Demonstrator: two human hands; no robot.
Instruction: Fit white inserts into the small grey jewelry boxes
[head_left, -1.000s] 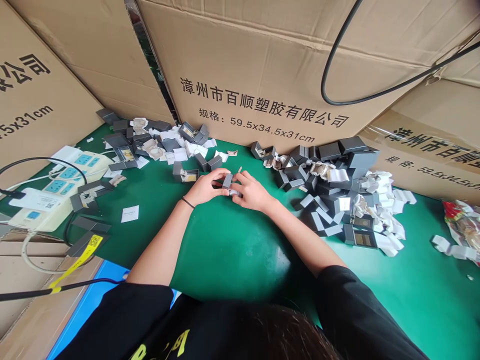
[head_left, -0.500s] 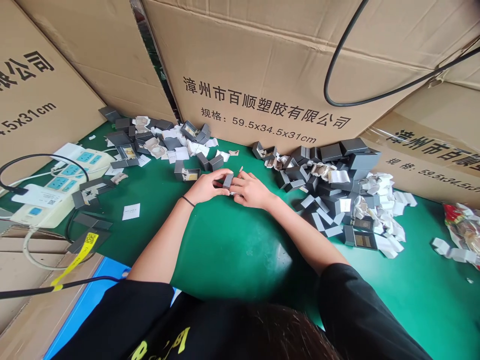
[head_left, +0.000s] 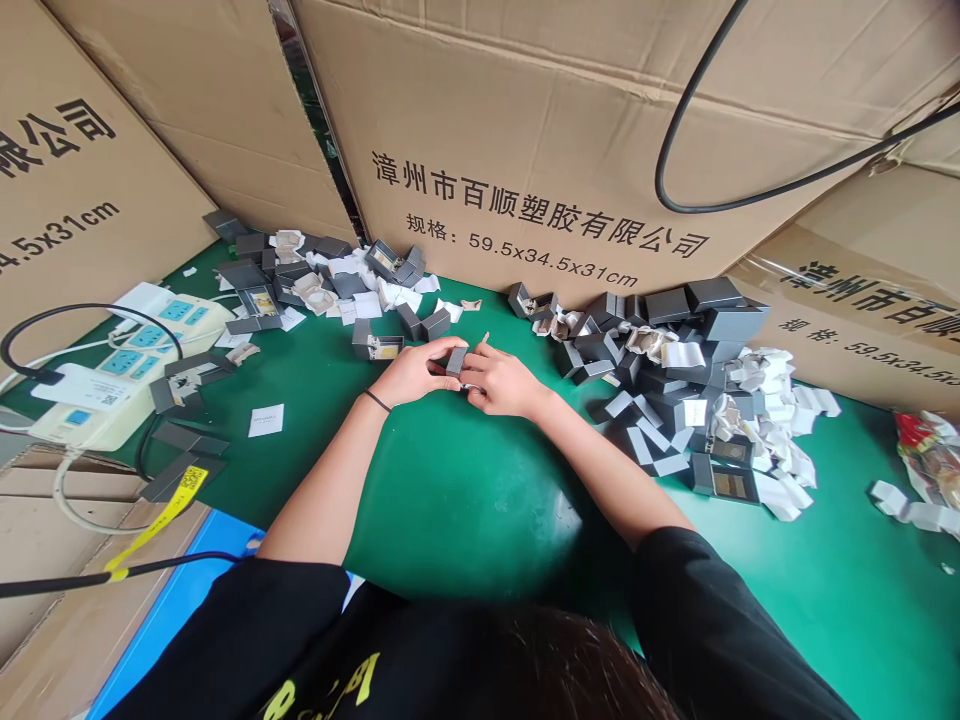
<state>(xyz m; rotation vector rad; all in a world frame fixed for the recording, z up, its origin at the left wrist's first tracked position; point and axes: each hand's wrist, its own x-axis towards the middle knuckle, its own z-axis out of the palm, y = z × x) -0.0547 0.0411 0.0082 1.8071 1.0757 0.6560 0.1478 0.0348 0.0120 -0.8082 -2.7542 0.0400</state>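
Above the green table, my left hand (head_left: 411, 374) is closed around a small dark grey box (head_left: 454, 361), thumb on the near side and fingers over the far side. Against the box's right side is my right hand (head_left: 501, 382), its fingers bent and pressed together. What these fingertips pinch is hidden, though a small shiny bit shows beneath them. Just behind my left hand lies an open dark grey box (head_left: 376, 345) with a gold-coloured panel inside. Two more small grey box pieces (head_left: 424, 322) rest farther back.
Dark grey boxes (head_left: 666, 305) and crumpled white paper (head_left: 780, 440) are heaped at right. Another such heap (head_left: 262, 280) lies back left. A power strip (head_left: 139, 350) with cables stands at left, near a white card (head_left: 266, 420). Large cartons (head_left: 525, 120) wall the green table's (head_left: 450, 500) back.
The view has shifted slightly, so the surroundings sit a little farther right. Both hands stay at the small grey box, almost unmoved.
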